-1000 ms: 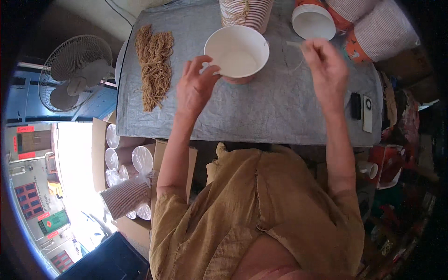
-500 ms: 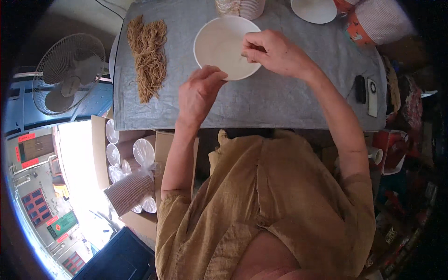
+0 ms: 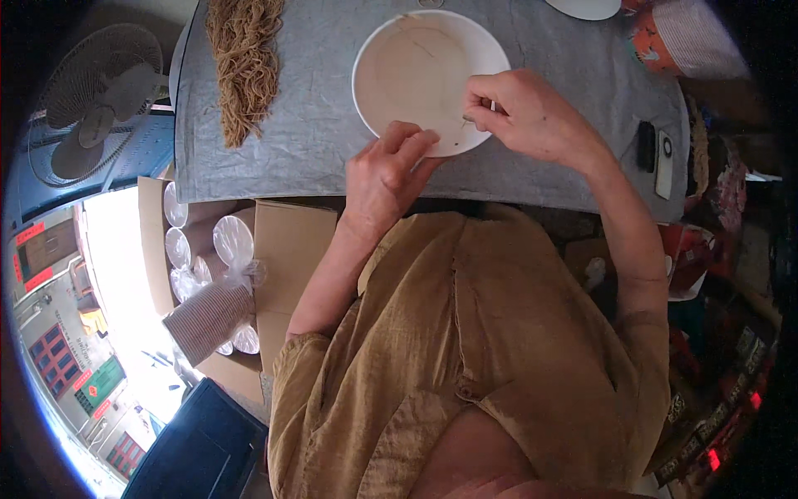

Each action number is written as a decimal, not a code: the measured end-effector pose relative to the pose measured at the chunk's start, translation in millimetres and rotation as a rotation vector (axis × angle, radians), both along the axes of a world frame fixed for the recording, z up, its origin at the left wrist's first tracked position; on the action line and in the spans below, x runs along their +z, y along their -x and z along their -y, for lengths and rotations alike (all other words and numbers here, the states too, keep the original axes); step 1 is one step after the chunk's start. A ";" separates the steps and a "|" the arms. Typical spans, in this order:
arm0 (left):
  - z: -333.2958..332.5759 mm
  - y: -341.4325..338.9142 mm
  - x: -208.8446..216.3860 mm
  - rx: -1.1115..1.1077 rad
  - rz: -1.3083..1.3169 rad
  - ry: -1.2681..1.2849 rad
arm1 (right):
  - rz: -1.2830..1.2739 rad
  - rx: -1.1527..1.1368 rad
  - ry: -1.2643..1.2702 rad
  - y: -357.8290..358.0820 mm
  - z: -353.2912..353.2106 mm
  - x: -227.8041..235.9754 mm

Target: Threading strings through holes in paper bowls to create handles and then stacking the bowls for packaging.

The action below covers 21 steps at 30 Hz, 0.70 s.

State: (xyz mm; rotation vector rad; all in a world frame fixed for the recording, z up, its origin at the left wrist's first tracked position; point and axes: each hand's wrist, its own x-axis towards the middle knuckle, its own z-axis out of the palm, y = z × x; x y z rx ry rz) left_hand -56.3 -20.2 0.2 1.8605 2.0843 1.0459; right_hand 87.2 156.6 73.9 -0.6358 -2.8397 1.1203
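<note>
A round white bowl sits near the table's front edge, with a few thin brown strands at its far inside wall and a tiny dark speck near its front rim. My left hand grips the bowl's near rim, its fingertips over the edge. Above the right side of the bowl, the thumb and fingers of my right hand are pinched together. A small thin piece pokes out at their tips, too small to name. To the left lies a long bundle of tan, wavy strands.
A grey cloth covers the table. Stacked paper bowls and another white bowl stand at the far right; a black item and a white one lie nearer. An open carton, wrapped bowl stacks and a fan are left.
The view has shifted, so the table sits higher and the strand bundle partly leaves the picture. Both hands stay at the bowl; the left has moved along its near rim and brown strands now show inside.
</note>
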 end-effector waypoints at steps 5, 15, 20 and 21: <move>-0.1 1.8 -5.4 -0.062 -0.065 -0.066 | -0.025 -0.021 0.016 -5.7 8.9 -7.0; 0.9 -10.1 0.0 -0.064 0.066 0.006 | 0.042 -0.028 0.055 -10.0 10.9 -16.9; 0.1 -11.1 -1.1 -0.061 0.081 -0.011 | 0.043 -0.021 0.048 -9.5 10.6 -18.7; -0.2 -11.2 -0.8 -0.062 0.088 -0.020 | 0.043 -0.021 0.048 -9.3 10.4 -18.3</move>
